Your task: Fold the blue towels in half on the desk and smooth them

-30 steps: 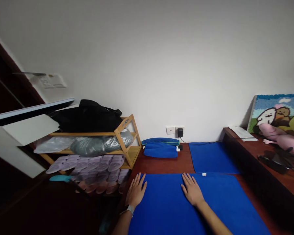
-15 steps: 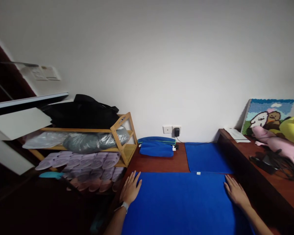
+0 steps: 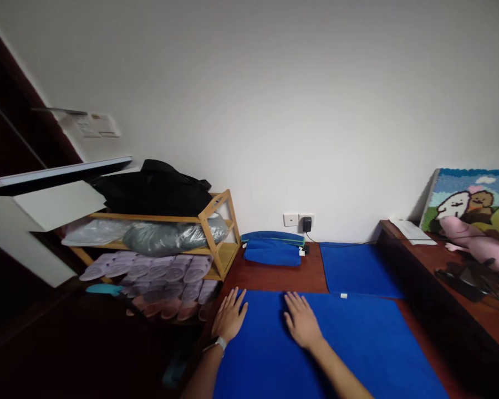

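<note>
A large blue cloth [image 3: 370, 338] lies spread flat over the reddish-brown wooden surface [image 3: 283, 279]. My left hand [image 3: 229, 315] rests at the cloth's far left corner, fingers spread, a watch on its wrist. Near the middle of the cloth's far edge, my right hand [image 3: 303, 318] lies palm down with its fingers stretched out. Neither hand grips anything. Behind the hands sits a folded blue cloth bundle [image 3: 273, 252] with a green edge and white tags. A smaller blue cloth [image 3: 360, 269] lies flat at the far right, bordering the large one.
A wooden shelf rack [image 3: 220, 260] at left holds a black bag [image 3: 158, 188], plastic-wrapped bundles and several lilac slippers [image 3: 158, 266]. A black plug [image 3: 306, 224] sits in the wall socket, its cable running right. On the raised ledge are a pink plush toy [image 3: 478, 244] and a fluffy picture [image 3: 469, 194].
My right hand has moved left from the cloth's far right corner to the middle of its far edge. My left hand stays at the left corner. The view has turned slightly left.
</note>
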Tool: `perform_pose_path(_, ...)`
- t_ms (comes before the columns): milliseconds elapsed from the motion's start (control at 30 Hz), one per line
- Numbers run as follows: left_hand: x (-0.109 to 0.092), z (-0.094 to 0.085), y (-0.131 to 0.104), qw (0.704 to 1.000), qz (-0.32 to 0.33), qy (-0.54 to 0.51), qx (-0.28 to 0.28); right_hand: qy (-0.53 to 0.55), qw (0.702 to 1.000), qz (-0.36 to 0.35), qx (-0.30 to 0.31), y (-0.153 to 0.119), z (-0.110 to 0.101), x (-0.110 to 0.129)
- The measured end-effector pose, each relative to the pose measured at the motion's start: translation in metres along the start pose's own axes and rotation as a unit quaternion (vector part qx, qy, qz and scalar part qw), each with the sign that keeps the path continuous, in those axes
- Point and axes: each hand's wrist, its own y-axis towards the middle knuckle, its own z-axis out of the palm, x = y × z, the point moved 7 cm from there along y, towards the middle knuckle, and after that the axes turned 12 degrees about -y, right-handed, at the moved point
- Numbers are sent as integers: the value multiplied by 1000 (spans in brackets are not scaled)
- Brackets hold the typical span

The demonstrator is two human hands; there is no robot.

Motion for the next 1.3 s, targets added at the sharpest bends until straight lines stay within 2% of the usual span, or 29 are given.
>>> perform_pose_path(67,2,0,0,1000,2,2,1,-3,1000,-4,22,8,8,19)
perform_pose_path(100,2,1,1,1000,3,3,1,-6,1000,4,28,8,10,17)
perform_pose_path(167,4,2,1,1000,4,5,1,-15,999,30,30,-1,10,-5)
perform_pose_path(267,5,4,2,1000,4,9,-4,-43,994,91,34,-34,6,-75)
perform_pose_path(467,1,3,3,1000,-2,4,-13,-117,957,264,-14,-127,-20,-269)
perform_pose_path(533,0,2,3,1000,-5,10,-7,-108,948,297,-28,-149,-28,-320)
perform_pose_path(600,-1,1,3,1000,-7,20,-2,-90,949,300,-43,-161,-31,-352)
perform_pose_path(700,-3,-1,3,1000,-3,30,1,-73,952,289,-70,-167,-32,-369)
perform_pose_path(800,-4,-1,2,999,-3,35,0,-74,944,300,-118,-162,-36,-359)
perform_pose_path(900,-3,0,2,999,-2,33,-1,-90,937,292,-172,-146,-47,-317)
perform_pose_path(1000,-3,1,2,1000,1,27,-7,-94,958,227,-151,-109,-47,-237)
perform_pose_path(1067,-3,1,1,1000,-1,21,-10,-71,983,149,-87,-76,-34,-169)
perform_pose_path(1167,-3,0,1,1000,-4,15,-9,-44,996,65,-47,-30,-14,-75)
perform_pose_path(1233,-2,-1,1,1000,-3,16,-3,-30,999,37,-2,-7,2,-35)
perform_pose_path(1300,-2,0,1,1000,-4,18,2,-28,998,38,39,5,15,-20)
